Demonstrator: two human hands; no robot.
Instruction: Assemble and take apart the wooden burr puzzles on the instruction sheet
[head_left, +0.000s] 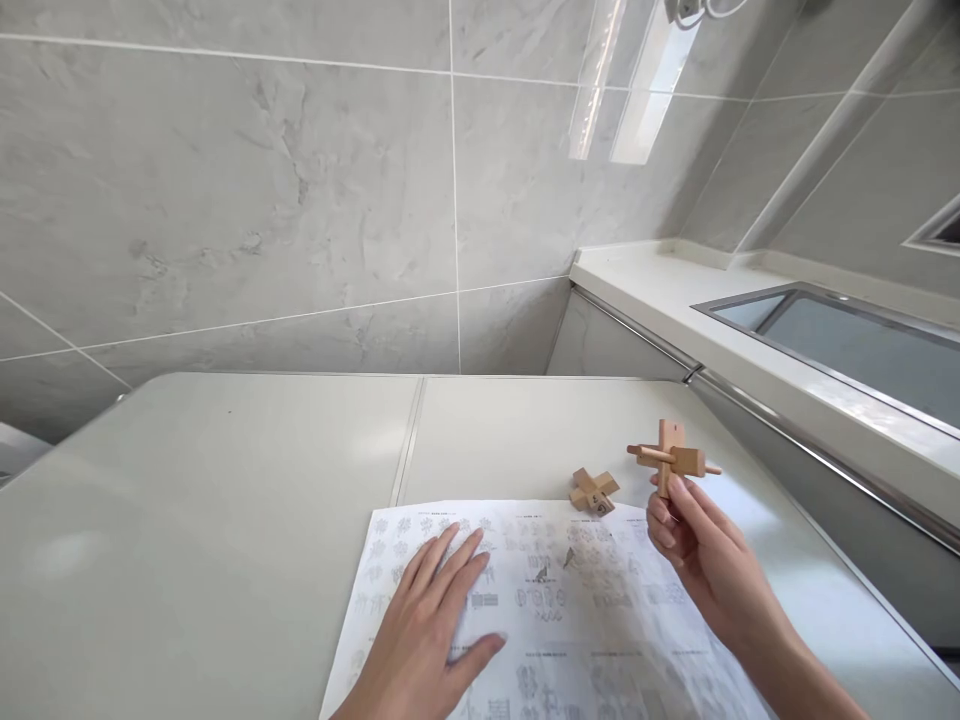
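Between the thumb and fingers of my right hand (709, 560) is a wooden interlocking puzzle (670, 457), held up off the table. Its blocks cross each other, and thin round sticks poke out at both sides. My left hand (431, 620) lies flat with fingers spread on a printed sheet (555, 640) covered in small diagrams. Just past the sheet's far edge, a second wooden puzzle (594, 491) of crossed blocks rests to the left of my right hand, touched by neither hand.
A pale table (225, 520) with a seam across it carries the sheet. Grey marbled wall tiles (300, 200) rise behind. To the right runs a white counter (637, 280) with a metal-rimmed sink (810, 292) and a metal rail (750, 400) along its front.
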